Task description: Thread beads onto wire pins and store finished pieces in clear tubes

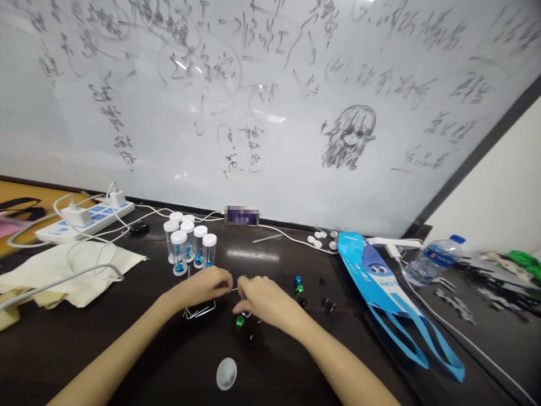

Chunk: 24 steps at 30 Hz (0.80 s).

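Near the middle of the dark table, my left hand [211, 283] has its fingers closed at one end of a thin metal piece [235, 289]. My right hand [257, 293] faces it, its fingers bent near the other end; what they hold is mostly hidden. Bent metal rods [200, 312] lie below my left hand. A green part [240, 321] and a black part [251, 338] rest below my right hand. Clear tubes with white caps [179, 254] and blue pieces inside stand behind my left hand. Nearer me lies a small white dish [226, 374].
Blue [298, 279], green [300, 289] and black parts [328, 306] lie right of my hands. Further right are a blue bag [372, 270] and a bottle [437, 259]. A power strip [91, 221], cables and cream cloth [93, 268] sit left; a whiteboard [279, 175] stands behind.
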### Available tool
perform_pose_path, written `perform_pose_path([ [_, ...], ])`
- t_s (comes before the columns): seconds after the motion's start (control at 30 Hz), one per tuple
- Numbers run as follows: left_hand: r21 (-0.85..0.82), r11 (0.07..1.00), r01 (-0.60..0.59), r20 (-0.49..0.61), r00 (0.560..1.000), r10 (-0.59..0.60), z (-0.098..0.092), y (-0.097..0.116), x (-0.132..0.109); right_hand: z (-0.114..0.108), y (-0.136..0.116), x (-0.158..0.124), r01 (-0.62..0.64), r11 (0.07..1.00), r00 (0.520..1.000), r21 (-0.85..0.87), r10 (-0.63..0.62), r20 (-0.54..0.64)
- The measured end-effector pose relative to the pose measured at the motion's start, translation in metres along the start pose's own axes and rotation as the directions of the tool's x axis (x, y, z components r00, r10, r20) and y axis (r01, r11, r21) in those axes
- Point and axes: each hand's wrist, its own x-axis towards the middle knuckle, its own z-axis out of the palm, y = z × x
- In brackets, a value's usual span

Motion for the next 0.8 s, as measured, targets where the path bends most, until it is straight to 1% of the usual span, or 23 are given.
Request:
perform_pose_path([
  [0.1,-0.217,0.975,0.05,-0.001,0.999,-0.051,-0.008,0.002,-0.001,-0.012,0.008,0.001,-0.081,0.992,0.985,0.095,0.094,-0.145],
  [0.17,-0.362,0.929,0.076,0.012,0.997,-0.077,-0.009,0.002,-0.002,-0.017,0.01,0.003,-0.094,0.98,0.969,0.174,0.131,-0.211],
  [0.27,-0.536,0.839,0.098,0.027,0.995,-0.099,-0.008,0.002,-0.002,-0.019,0.009,0.005,-0.045,0.952,0.962,0.302,0.123,-0.244],
  [0.37,-0.652,0.752,0.099,0.017,0.993,-0.115,-0.005,0.002,-0.002,-0.022,0.007,0.008,0.028,0.904,0.962,0.427,0.091,-0.256],
  [0.43,-0.706,0.703,0.087,-0.008,0.991,-0.13,-0.004,0.003,-0.002,-0.024,0.008,0.008,0.058,0.863,0.959,0.503,0.092,-0.269],
  [0.53,-0.757,0.652,0.049,-0.082,0.982,-0.169,-0.001,0.005,0.001,-0.024,0.011,0.008,0.071,0.791,0.953,0.608,0.127,-0.277],
  [0.63,-0.774,0.634,0.01,-0.159,0.965,-0.21,0.004,0.005,0.005,-0.019,0.013,0.009,0.072,0.695,0.951,0.715,0.17,-0.26],
  [0.8,-0.797,0.603,-0.022,-0.213,0.945,-0.247,0.023,0.009,0.01,-0.013,0.019,0.016,0.057,0.506,0.964,0.86,0.196,-0.18],
])
